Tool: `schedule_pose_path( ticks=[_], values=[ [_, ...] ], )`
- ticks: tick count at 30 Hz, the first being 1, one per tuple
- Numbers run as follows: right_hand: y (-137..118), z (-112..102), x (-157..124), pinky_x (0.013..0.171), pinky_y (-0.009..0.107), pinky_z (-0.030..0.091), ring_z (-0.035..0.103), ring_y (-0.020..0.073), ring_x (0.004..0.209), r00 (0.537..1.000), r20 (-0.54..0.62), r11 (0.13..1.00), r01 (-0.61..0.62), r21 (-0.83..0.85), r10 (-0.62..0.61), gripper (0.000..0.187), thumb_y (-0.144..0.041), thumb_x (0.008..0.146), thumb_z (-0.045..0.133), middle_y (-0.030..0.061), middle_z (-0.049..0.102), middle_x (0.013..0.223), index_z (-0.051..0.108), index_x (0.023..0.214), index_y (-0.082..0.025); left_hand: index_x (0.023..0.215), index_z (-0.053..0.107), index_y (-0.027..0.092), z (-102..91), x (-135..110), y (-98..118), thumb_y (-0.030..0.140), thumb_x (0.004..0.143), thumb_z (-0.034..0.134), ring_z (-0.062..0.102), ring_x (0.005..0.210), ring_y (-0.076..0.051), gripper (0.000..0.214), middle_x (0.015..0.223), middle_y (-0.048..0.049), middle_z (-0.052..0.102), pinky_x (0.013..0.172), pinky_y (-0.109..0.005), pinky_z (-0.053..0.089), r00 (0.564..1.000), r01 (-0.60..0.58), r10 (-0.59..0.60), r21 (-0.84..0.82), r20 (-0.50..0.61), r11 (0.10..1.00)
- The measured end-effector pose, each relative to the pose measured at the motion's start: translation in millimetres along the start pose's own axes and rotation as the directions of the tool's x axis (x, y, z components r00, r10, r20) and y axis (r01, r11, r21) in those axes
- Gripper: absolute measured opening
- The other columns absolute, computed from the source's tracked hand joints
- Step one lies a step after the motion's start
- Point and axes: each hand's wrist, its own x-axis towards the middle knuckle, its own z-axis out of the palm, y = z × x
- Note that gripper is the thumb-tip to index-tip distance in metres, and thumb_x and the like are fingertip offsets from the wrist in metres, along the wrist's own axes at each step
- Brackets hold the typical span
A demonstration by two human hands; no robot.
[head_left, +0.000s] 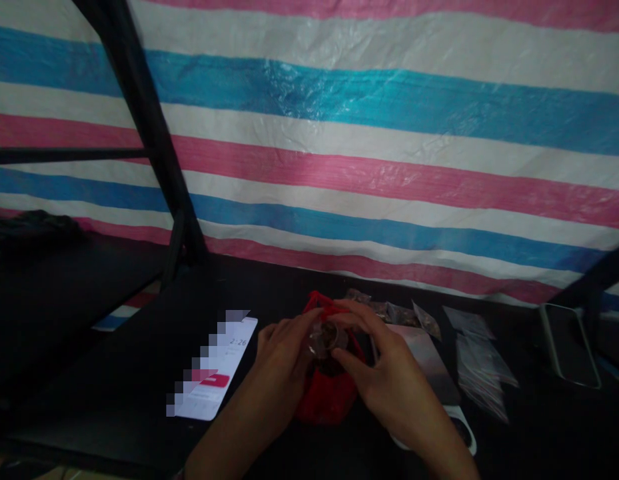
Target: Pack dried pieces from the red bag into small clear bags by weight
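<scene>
Both hands meet above a red plastic bag [325, 397] on a black table [114, 400]. My left hand [282, 357] and my right hand [382, 373] pinch a small clear packet [326, 338] with dark brown bits inside, held just over the bag's open mouth. The fingers of both hands are closed on the packet's edges. The red bag's lower half shows between my wrists.
A phone [216, 373] with a lit screen lies left of the hands. Filled small packets [389, 311] lie behind, empty clear bags [482, 367] to the right, a small scale [434, 373] under my right hand, another phone [569, 343] far right. A striped tarp hangs behind.
</scene>
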Motion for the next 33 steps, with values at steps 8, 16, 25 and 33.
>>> schedule_pose_path(
  ticks=[8, 16, 25, 33],
  values=[
    [3.7, 2.9, -3.4, 0.123, 0.045, 0.046, 0.061, 0.0207, 0.141, 0.997, 0.046, 0.966, 0.065, -0.251, -0.055, 0.079, 0.002, 0.083, 0.053, 0.0004, 0.065, 0.153, 0.056, 0.153, -0.035, 0.149, 0.058, 0.026, 11.3, -3.9, 18.7, 0.019, 0.085, 0.057, 0.057, 0.137, -0.033, 0.065, 0.145, -0.0113, 0.067, 0.119, -0.05, 0.038, 0.989, 0.065, -0.051, -0.095, 0.14, 0.993],
    [-1.9, -2.0, -3.5, 0.115, 0.039, 0.054, 0.062, 0.0213, 0.141, 0.99, 0.03, 0.956, 0.14, -0.26, -0.137, 0.067, 0.002, 0.087, 0.051, 0.0031, 0.066, 0.151, 0.063, 0.144, -0.031, 0.142, 0.063, 0.033, 15.8, 1.2, 10.5, 0.022, 0.09, 0.061, 0.052, 0.138, -0.032, 0.053, 0.144, -0.0057, 0.066, 0.117, -0.047, 0.039, 0.992, 0.096, -0.078, -0.204, 0.095, 0.974],
    [-4.4, -5.6, 0.5, 0.108, 0.036, 0.056, 0.073, 0.0207, 0.118, 0.984, 0.0, 0.939, 0.171, -0.297, -0.179, 0.044, 0.003, 0.089, 0.054, 0.0032, 0.078, 0.122, 0.075, 0.113, -0.027, 0.137, 0.065, 0.03, 21.1, 1.8, 4.9, 0.024, 0.092, 0.061, 0.053, 0.13, -0.032, 0.045, 0.136, -0.0075, 0.067, 0.11, -0.048, 0.044, 0.998, 0.057, -0.053, -0.172, 0.023, 0.983],
    [2.1, -3.8, 1.9, 0.103, 0.026, 0.056, 0.07, 0.0159, 0.121, 0.971, -0.02, 0.953, 0.229, -0.199, -0.238, 0.057, 0.003, 0.089, 0.054, 0.0016, 0.072, 0.129, 0.077, 0.126, -0.033, 0.152, 0.052, 0.029, 21.8, 1.4, 6.1, 0.022, 0.091, 0.062, 0.05, 0.141, -0.031, 0.062, 0.15, -0.0094, 0.061, 0.122, -0.052, 0.035, 0.996, 0.032, -0.006, -0.276, 0.094, 0.961]
  ],
)
